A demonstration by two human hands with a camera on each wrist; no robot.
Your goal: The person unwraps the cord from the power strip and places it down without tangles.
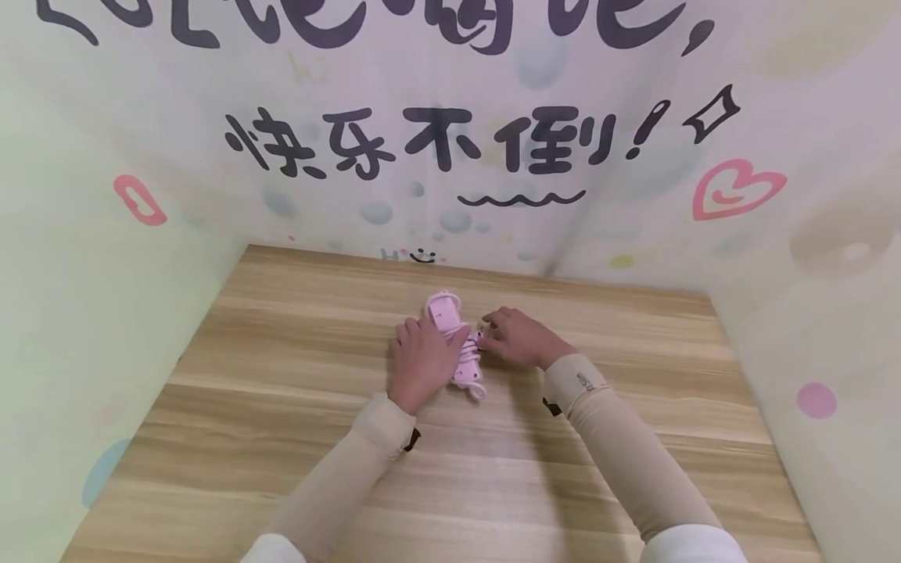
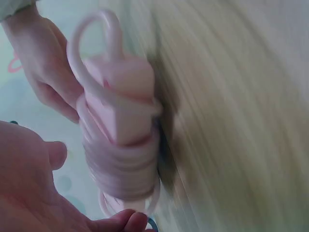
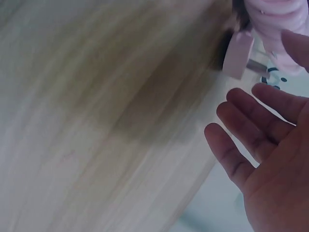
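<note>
A pink power strip (image 1: 444,313) lies aslant on the wooden table, its cord (image 2: 123,166) wound several times round the middle. One cord loop stands out at an end. My left hand (image 1: 425,356) holds the strip from the left, with the thumb across it and the fingers on its far left side. To the right of the strip, my right hand (image 1: 524,338) is beside the plug (image 3: 239,54), its fingers loosely extended and apart from the plug in the right wrist view. Whether the right thumb touches the cord, I cannot tell. Both wrist views are blurred.
The wooden table (image 1: 281,336) has a light grain and meets a printed white backdrop (image 1: 338,227) at the rear. Similar pale walls stand at the left and right. Both forearms reach in from the front edge.
</note>
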